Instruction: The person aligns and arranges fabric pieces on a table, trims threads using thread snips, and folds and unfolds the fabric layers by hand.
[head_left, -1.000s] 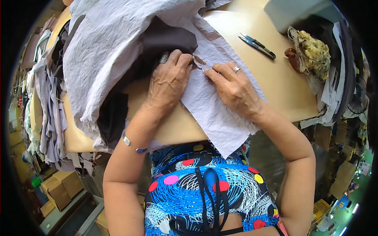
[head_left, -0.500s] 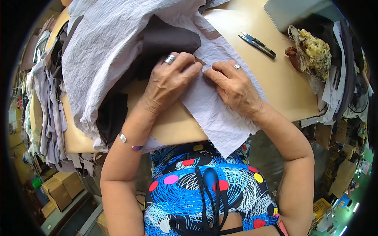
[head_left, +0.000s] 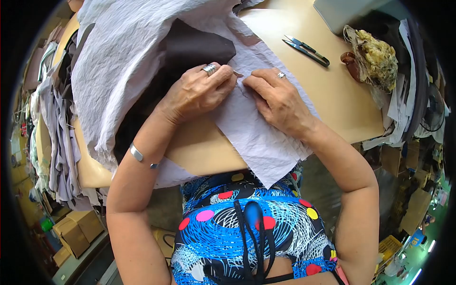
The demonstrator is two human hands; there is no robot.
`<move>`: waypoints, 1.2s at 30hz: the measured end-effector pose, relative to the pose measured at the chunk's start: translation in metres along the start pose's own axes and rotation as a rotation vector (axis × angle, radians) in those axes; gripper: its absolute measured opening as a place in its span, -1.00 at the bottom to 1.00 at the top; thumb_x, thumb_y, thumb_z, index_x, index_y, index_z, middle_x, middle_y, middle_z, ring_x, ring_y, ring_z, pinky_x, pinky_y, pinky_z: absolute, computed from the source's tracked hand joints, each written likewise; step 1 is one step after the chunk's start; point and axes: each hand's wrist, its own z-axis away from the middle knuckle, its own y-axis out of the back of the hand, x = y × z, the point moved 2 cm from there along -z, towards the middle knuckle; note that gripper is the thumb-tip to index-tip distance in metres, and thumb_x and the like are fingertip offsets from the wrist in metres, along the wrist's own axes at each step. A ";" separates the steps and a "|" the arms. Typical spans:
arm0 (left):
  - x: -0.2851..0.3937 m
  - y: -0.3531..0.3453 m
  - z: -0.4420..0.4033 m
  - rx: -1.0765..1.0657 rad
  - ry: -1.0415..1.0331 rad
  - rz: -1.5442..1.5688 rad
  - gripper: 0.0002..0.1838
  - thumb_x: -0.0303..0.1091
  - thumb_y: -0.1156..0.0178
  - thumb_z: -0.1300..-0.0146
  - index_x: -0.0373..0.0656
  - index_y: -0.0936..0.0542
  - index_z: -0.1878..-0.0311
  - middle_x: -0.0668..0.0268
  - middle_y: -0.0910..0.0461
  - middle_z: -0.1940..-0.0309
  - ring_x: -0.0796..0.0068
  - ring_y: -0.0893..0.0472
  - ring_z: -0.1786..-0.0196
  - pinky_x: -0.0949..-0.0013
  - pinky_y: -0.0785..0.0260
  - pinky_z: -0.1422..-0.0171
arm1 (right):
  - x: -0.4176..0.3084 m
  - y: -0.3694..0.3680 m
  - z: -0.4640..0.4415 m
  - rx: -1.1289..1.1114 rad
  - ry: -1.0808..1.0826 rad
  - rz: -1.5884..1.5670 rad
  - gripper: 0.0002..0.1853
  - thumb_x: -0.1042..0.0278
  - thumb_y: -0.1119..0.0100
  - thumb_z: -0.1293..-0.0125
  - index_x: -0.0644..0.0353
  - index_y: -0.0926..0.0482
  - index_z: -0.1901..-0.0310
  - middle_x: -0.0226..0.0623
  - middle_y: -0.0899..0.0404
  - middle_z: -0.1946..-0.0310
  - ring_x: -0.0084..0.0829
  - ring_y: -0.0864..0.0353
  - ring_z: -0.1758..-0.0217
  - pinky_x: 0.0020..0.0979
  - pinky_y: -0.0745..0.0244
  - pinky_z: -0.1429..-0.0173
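Observation:
A crumpled pale lavender cloth [head_left: 116,61] covers the left of the table, and a strip of it runs down past the front edge. A dark brown piece of fabric [head_left: 199,46] lies within its folds. My left hand [head_left: 202,92], with a wide silver ring, is closed in a pinch at the edge where the two fabrics meet. A small brownish tip shows beside its fingertips; I cannot tell what it is. Resting on the lavender strip, my right hand [head_left: 282,102] has its fingertips pressed together. Whatever they hold is hidden.
Black thread snips [head_left: 306,51] lie on the tan table [head_left: 351,121] beyond my right hand. A tangled bundle of yellowish threads [head_left: 373,57] sits at the right, by stacked fabric. More cloth pieces [head_left: 57,128] hang off the left side. Cardboard boxes [head_left: 78,230] stand below.
My left hand and forearm have shifted to the left, slightly widening the gap between the hands. My right hand stays almost in place, its fingers a little straighter.

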 end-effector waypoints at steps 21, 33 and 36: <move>0.003 -0.002 0.004 0.110 0.183 0.038 -0.84 -0.53 -0.19 0.00 -0.19 -0.53 0.28 0.28 -0.46 0.28 0.35 -0.57 0.39 0.38 -0.51 0.27 | 0.006 0.011 -0.024 -0.232 -0.112 0.024 -0.78 0.58 -0.04 -0.05 0.23 -0.47 0.22 -0.08 -0.44 0.34 -0.02 -0.53 0.28 -0.11 -0.46 0.19; -0.005 0.000 0.004 0.075 0.379 0.067 -0.79 -0.56 -0.27 0.01 -0.18 -0.55 0.25 0.27 -0.48 0.21 0.27 -0.56 0.17 0.30 -0.49 0.14 | -0.010 0.006 -0.004 -0.173 0.155 0.354 -0.66 0.51 -0.03 -0.02 0.40 -0.50 0.11 -0.18 -0.45 0.23 -0.25 -0.48 0.19 -0.36 -0.45 0.07; -0.005 -0.001 0.005 0.059 0.377 0.056 -0.78 -0.56 -0.28 0.02 -0.18 -0.55 0.25 0.27 -0.47 0.19 0.27 -0.55 0.15 0.30 -0.49 0.12 | -0.011 0.004 -0.009 -0.232 0.113 0.370 -0.65 0.51 -0.04 -0.03 0.41 -0.49 0.10 -0.18 -0.44 0.24 -0.26 -0.48 0.21 -0.36 -0.45 0.08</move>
